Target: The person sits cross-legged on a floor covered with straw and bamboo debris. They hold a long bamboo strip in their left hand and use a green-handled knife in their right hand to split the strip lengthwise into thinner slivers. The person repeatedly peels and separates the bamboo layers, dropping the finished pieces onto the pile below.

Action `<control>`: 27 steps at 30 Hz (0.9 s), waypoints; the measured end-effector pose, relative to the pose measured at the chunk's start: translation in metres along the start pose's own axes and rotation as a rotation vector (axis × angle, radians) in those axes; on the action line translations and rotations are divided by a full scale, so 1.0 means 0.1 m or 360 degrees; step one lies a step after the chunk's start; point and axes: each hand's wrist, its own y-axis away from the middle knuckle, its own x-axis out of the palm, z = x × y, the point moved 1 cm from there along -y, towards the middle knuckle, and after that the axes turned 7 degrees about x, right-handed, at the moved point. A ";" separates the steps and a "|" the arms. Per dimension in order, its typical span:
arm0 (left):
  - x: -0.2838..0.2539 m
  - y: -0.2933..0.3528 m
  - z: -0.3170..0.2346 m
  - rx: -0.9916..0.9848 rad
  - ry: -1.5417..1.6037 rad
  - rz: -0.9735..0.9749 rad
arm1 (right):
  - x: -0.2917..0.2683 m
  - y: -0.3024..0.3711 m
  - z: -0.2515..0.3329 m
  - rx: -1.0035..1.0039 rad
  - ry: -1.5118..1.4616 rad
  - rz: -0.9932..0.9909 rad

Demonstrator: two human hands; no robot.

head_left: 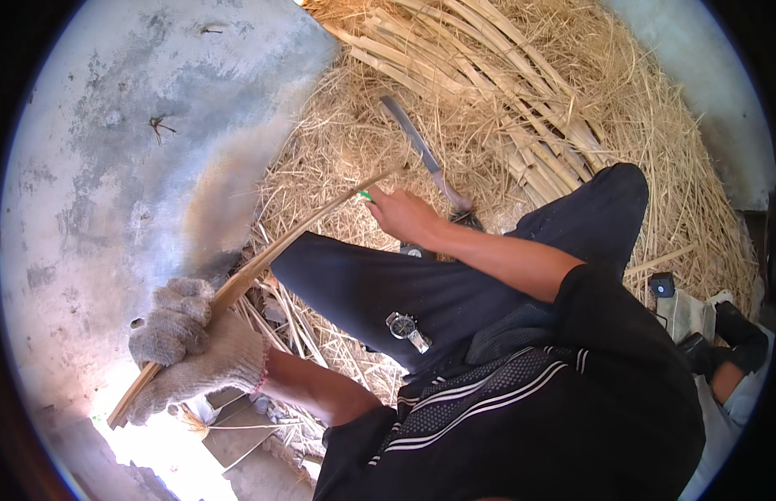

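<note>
My left hand, in a knitted, dirty grey-white work glove, is closed round a long split bamboo strip. The strip slants from the lower left, past my knee, to the straw farther off. Near its far end my bare right hand is closed, with a small bit of something green showing at its fingers. The rest of that green thing is hidden in the fist. Just beyond this hand a long-bladed machete lies on the straw, its handle toward me.
Loose straw and shavings cover the floor. A bundle of split bamboo strips lies at the far right. On my left stands a stained grey wall. A metal wristwatch rests on my dark trousers. Another person's dark sleeve shows at lower right.
</note>
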 end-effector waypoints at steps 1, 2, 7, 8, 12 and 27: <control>-0.01 -0.01 -0.01 0.0011 0.0026 0.0015 | 0.07 -0.04 -0.01 0.0011 -0.0012 0.0051; 0.01 -0.01 -0.01 -0.0066 0.0113 -0.0046 | 0.31 -0.18 -0.75 0.0189 0.0195 -0.0047; -0.14 0.02 0.02 -0.0076 -0.0057 0.0122 | 0.39 -0.20 -1.69 0.0888 0.0219 0.0168; -0.18 0.01 0.05 -0.0052 -0.0105 0.0079 | 0.35 -0.16 -1.48 0.0806 0.0274 0.0271; -0.08 -0.04 0.09 -0.0017 -0.0191 -0.0053 | -0.07 -0.14 -0.67 0.0721 0.0205 0.0335; -0.15 -0.15 0.14 -0.0191 -0.0262 -0.0188 | -0.21 0.41 -0.19 0.0164 -0.0002 0.0230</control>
